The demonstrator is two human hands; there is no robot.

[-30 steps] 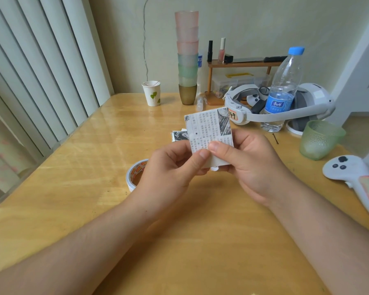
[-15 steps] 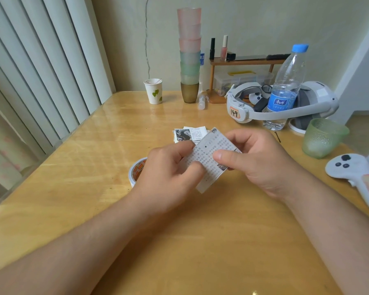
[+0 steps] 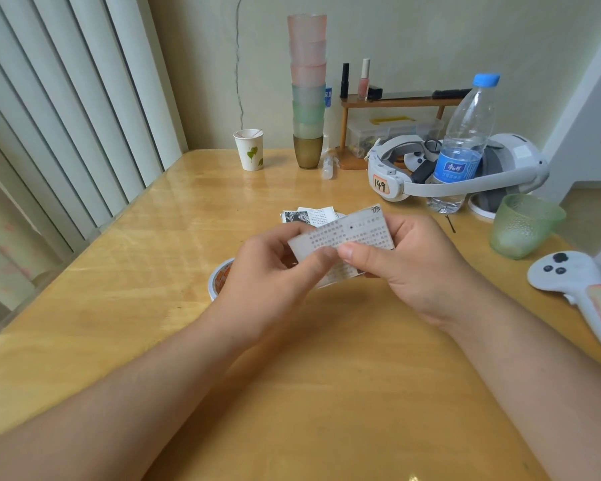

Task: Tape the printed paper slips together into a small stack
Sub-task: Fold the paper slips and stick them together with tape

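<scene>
The printed slip [image 3: 358, 234] is held above the wooden table [image 3: 118, 272] between both hands, lying nearly flat with its long edge tilted; its dense columns of print are too small to read. The left hand [image 3: 268, 272] pinches its lower left edge with curled fingers, and the right hand [image 3: 410, 265] grips its right side, thumb pressed on top. More printed slips [image 3: 309, 216] lie on the table just behind. A tape roll [image 3: 219, 281] sits partly hidden under the left hand. Farther back, a white headset [image 3: 396, 182] bears a tag reading "149". Inside its band stands a water bottle [image 3: 465, 140], blue-capped and blue-labelled with unreadable characters, holding a little water. A green glass [image 3: 524, 225] sits to the right.
</scene>
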